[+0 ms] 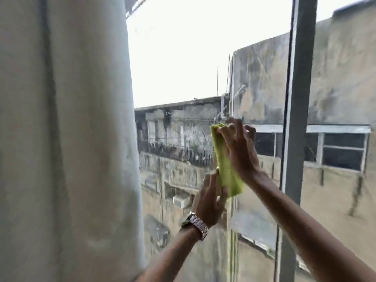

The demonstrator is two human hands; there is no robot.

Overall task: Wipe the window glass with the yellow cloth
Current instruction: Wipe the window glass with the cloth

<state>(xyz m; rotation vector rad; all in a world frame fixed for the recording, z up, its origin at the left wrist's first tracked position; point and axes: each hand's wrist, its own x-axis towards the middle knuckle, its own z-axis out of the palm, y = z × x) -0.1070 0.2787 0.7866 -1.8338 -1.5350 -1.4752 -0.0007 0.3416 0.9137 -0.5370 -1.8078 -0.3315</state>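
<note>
The yellow cloth (224,165) is folded into a long strip and held upright in front of the window glass (179,68). My right hand (238,147) grips its upper part, fingers curled over the top edge. My left hand (209,202), with a metal watch on the wrist, pinches the cloth's lower end from the left. I cannot tell whether the cloth touches the pane.
A pale curtain (67,139) hangs over the left half of the view, right beside the glass. A grey vertical window frame bar (299,98) stands just right of my hands. Old buildings show through the glass.
</note>
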